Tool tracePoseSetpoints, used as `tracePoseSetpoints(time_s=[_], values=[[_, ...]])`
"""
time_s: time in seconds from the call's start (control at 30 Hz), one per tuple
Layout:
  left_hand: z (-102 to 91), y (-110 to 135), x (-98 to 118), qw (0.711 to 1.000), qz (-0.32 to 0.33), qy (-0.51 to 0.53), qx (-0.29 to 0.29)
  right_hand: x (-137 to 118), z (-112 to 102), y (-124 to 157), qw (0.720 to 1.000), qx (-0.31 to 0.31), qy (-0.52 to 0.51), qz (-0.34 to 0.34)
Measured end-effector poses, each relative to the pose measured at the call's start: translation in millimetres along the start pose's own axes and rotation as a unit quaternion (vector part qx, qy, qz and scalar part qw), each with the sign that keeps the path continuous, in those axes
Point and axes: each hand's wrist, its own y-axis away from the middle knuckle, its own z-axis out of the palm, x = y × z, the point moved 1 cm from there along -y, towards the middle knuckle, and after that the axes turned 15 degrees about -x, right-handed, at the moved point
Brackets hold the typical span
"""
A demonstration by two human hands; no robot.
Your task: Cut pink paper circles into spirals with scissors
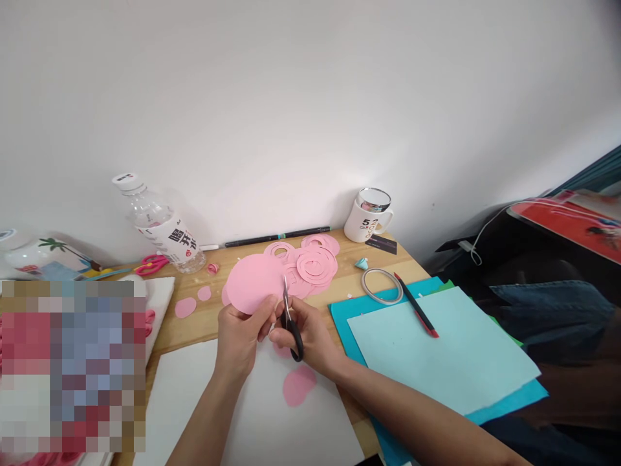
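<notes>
My left hand [239,333] pinches the lower edge of a pink paper circle [252,285] and holds it up above the wooden table [349,275]. My right hand [310,336] grips black-handled scissors [290,320], whose blades point up into the circle's right edge. Just beyond lie several pink spiral-cut paper rings [315,262]. A pink scrap [297,385] lies on a white sheet [252,414] under my hands.
A plastic water bottle [160,226] lies tilted at the back left, near pink scissors [151,264]. At the wall are a white mug [369,217] and a long black pen [276,237]. Right: light blue paper [436,349], red-black pen [417,305], grey ring [381,286].
</notes>
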Motion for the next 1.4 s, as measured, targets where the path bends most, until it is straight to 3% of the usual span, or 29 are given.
tracePoseSetpoints(time_s=[0.1,0.33,1.1,1.4], values=[[-0.9,0,-2,1.000,-0.001,-0.009,-0.012,-2,-2,0,0.999,0.009,0.007,-0.043],[-0.3,0,0,1.000,0.004,-0.017,-0.024,-4,-3,-1,0.999,0.002,0.003,-0.053],[-3.9,-1,1,1.000,0.015,0.021,0.005,-9,-1,1,0.999,0.034,-0.004,0.036],[-0.5,2,5,0.998,-0.003,0.052,-0.019,1,2,1,0.999,0.023,-0.012,0.045]])
